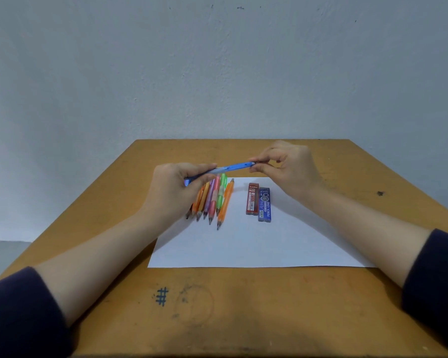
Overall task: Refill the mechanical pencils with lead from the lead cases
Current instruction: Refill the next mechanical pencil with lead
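Left hand (173,189) grips the blue pencil (225,169) low, right hand (287,169) pinches its top end, above the paper (256,244). Beneath the left hand, coloured pencils (212,200); below the right, red lead case (252,198) touching blue lead case (264,204).

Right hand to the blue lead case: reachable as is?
Probably yes, once it lets go: the right hand pinches one end of the blue pencil, which the left hand also holds. The blue lead case lies uncovered on the paper, nothing between.
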